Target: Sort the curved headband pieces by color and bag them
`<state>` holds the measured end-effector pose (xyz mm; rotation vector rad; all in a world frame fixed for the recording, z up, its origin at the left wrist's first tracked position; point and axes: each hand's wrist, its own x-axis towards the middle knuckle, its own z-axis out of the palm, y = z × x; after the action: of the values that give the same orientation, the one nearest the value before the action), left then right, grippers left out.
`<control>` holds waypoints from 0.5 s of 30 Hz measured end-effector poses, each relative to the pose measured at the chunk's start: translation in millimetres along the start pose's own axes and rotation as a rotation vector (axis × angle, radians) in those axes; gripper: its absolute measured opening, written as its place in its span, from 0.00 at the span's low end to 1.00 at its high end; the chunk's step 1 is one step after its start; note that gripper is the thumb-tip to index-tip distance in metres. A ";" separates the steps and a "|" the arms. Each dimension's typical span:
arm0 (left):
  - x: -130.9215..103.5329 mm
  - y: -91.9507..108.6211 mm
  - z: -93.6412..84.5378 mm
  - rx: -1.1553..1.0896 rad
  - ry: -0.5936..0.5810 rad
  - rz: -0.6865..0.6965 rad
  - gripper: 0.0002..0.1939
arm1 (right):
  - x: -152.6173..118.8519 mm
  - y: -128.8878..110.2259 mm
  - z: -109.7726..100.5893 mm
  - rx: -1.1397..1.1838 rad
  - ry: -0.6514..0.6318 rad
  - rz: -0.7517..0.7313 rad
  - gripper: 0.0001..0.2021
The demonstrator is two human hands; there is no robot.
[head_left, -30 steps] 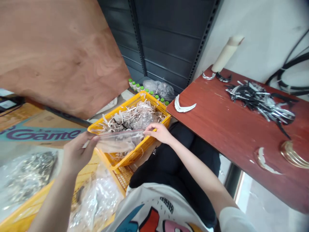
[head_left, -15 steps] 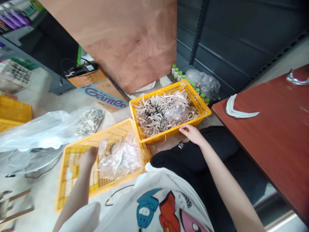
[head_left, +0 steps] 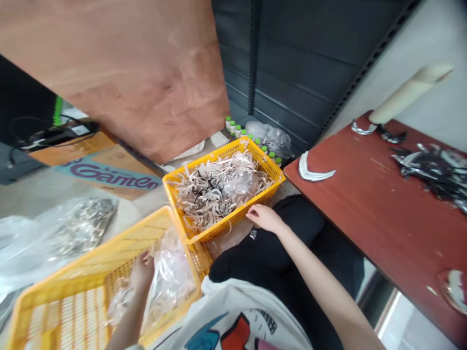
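Note:
My left hand (head_left: 143, 272) is over the front yellow basket (head_left: 91, 255), fingers curled closed. Clear plastic bags (head_left: 171, 272) lie in the basket right beside it; whether the fingers grip one is hidden. My right hand (head_left: 264, 218), thumb and fingertips pinched together with nothing visible between them, rests by the near rim of the second yellow basket (head_left: 222, 224). That basket is heaped with pale, thin curved strips (head_left: 204, 206), a few dark ones among them, and a crumpled clear bag (head_left: 241, 183) on top.
At right stands a reddish-brown table (head_left: 350, 194) bearing a white V-shaped stack (head_left: 312, 170) and a pile of dark, shiny pieces (head_left: 434, 167). Green-capped bottles (head_left: 238, 130) line the shelf base. A cardboard box (head_left: 109, 172) and a filled plastic bag (head_left: 80, 228) are on the left.
The view has swung right, bringing more of the table into sight. My left hand has shifted toward the bags in the front basket. My right hand stays near the heaped basket's rim, fingers more curled.

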<state>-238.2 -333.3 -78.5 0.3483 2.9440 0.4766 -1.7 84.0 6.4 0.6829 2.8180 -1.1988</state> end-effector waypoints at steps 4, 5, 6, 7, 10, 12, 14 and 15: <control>60.3 78.1 14.4 -0.142 0.071 0.186 0.21 | -5.2 -8.8 -2.6 0.030 0.080 -0.009 0.08; 71.5 103.3 20.0 -0.173 0.053 0.255 0.21 | -8.1 -11.1 -2.9 0.061 0.111 -0.021 0.08; 80.3 129.7 26.7 -0.197 0.028 0.321 0.21 | -11.9 -13.6 -3.3 0.107 0.151 -0.038 0.08; 86.5 156.4 34.6 -0.216 -0.007 0.389 0.20 | -16.8 -16.2 -3.8 0.165 0.197 -0.059 0.08; 88.2 234.6 63.8 -0.250 -0.158 0.600 0.17 | -38.4 -22.6 -8.0 0.349 0.324 -0.098 0.08; 75.9 280.3 85.3 -0.263 -0.256 0.723 0.16 | -57.7 -24.3 -14.5 0.418 0.377 -0.077 0.09; 59.5 317.3 106.5 -0.269 -0.325 0.822 0.16 | -79.3 -23.4 -24.8 0.464 0.425 -0.049 0.09; 52.9 332.4 117.2 -0.265 -0.353 0.861 0.16 | -90.4 -22.1 -31.3 0.478 0.451 -0.031 0.10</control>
<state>-201.0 21.1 -85.6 1.4874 2.2252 0.7747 76.5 56.8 59.0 1.0482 2.8877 -1.9810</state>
